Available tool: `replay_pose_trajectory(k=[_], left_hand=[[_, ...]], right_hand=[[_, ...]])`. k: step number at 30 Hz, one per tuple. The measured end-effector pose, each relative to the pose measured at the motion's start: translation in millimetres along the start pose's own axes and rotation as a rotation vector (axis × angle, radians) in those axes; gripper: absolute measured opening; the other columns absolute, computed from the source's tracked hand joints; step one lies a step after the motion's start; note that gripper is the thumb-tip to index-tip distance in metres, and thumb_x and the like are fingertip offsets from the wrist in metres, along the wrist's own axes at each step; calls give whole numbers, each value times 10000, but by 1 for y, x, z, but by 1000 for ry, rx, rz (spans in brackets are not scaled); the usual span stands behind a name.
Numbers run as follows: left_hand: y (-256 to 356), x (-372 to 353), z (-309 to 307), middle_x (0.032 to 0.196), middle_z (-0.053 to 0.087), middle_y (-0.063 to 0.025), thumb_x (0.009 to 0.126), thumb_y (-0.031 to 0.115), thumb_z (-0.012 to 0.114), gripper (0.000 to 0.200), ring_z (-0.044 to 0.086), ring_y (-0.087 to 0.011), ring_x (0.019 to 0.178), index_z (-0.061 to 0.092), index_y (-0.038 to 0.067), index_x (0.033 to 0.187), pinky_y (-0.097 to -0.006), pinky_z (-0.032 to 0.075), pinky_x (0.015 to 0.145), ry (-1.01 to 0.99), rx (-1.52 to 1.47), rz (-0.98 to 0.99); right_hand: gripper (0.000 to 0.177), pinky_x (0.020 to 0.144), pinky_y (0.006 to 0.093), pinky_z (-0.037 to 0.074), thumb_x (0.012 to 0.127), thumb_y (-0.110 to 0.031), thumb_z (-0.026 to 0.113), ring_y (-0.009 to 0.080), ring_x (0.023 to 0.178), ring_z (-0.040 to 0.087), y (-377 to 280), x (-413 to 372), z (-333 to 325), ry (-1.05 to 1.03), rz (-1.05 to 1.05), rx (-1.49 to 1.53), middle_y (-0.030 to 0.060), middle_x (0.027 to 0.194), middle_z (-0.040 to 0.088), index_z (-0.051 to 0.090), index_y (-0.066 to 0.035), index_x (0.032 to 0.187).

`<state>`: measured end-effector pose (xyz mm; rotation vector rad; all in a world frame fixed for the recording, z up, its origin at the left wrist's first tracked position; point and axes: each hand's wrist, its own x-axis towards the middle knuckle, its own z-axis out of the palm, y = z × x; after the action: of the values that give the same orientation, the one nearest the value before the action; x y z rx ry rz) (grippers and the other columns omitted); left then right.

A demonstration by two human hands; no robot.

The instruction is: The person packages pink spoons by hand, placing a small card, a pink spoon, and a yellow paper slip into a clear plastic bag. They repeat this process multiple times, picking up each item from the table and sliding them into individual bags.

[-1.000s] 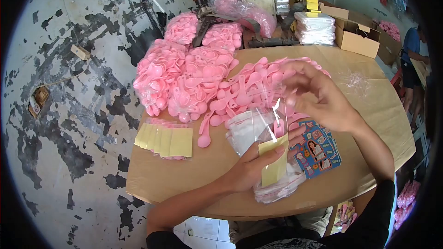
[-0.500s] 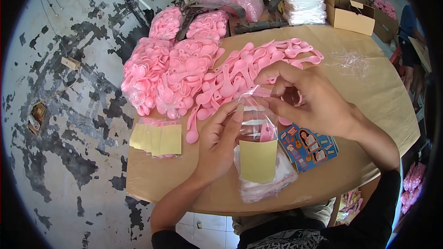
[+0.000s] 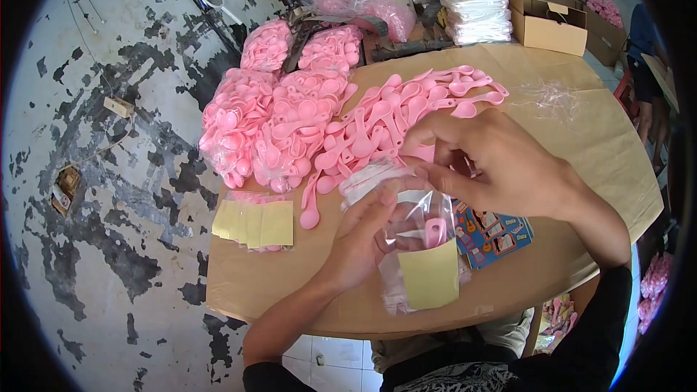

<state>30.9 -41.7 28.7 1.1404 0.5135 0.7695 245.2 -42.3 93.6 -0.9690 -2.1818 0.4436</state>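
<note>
A clear plastic bag hangs in front of me with a yellow card and a pink spoon inside, the spoon's holed handle end showing above the card. My left hand is closed around the bag's left side, thumb on the front. At its top edge, my right hand pinches the plastic with thumb and index finger; the exact grip is partly hidden. Beneath lies a stack of flat clear bags, mostly covered. Blue printed cards lie below my right hand.
Loose pink spoons spread behind my hands, beside bulging bags of spoons. Filled packets with yellow cards lie in a row at left. Clear plastic scraps, a cardboard box and stacked plastic packs are farther back.
The held bag has shifted right and slightly down and tilted a little. My left hand has moved right with it. My right hand stays near the bag's top, and the camera view has shifted slightly.
</note>
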Motion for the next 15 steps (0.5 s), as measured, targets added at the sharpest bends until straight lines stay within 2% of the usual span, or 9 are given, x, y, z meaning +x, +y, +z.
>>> replay_pose_trajectory(k=[2,3,5,7,8,10,12,15], left_hand=[[-1,4,11,1098,625,-118,1051,299,339,419,639,-169,978,415,22,1356,-301,528,818,92,25,-2],[0,5,14,1055,630,-87,1054,280,343,403,640,-126,924,425,21,1352,-268,519,786,138,38,-3],[-12,6,0,983,578,-30,1054,235,360,367,546,-66,819,454,13,1332,-224,454,703,156,217,40],[-17,6,-9,1049,558,-63,1051,200,363,361,531,-105,890,435,0,1342,-258,459,747,157,345,40],[-17,6,-11,1152,564,-125,1048,188,358,374,564,-174,1013,402,-9,1363,-314,497,832,148,380,18],[-19,6,-11,1213,585,-156,1045,175,357,383,604,-210,1086,385,-18,1374,-336,531,892,135,424,42],[-20,4,-6,1129,612,-96,1045,175,366,368,621,-143,984,418,-17,1354,-270,522,839,128,449,137],[-14,6,3,835,473,49,1040,154,390,282,381,-19,727,515,0,1241,-183,340,633,187,523,168]], right_hand=[[199,551,366,485,834,-60,633,259,636,636,7,-1,-3,-99,34,-51,99,661,615,598,-48,1029],[181,588,372,493,826,-66,641,258,697,631,14,0,1,-4,-72,-147,96,716,614,610,-51,1003],[144,661,386,507,810,-78,657,255,818,622,29,1,13,191,-282,-333,92,827,613,634,-57,950],[164,720,383,491,766,-99,706,239,886,588,29,0,13,151,-326,-333,58,883,606,653,-83,921],[176,749,382,483,744,-110,731,232,920,572,28,-1,14,129,-346,-333,42,911,602,663,-96,906],[157,769,372,493,745,-156,726,227,904,577,27,-2,19,125,-382,-366,41,905,598,674,-82,873],[169,779,364,493,741,-192,726,220,897,579,30,-3,23,130,-409,-410,37,896,598,682,-75,854],[188,773,353,481,729,-217,725,206,892,578,35,-2,29,147,-442,-479,25,878,604,686,-75,847]])
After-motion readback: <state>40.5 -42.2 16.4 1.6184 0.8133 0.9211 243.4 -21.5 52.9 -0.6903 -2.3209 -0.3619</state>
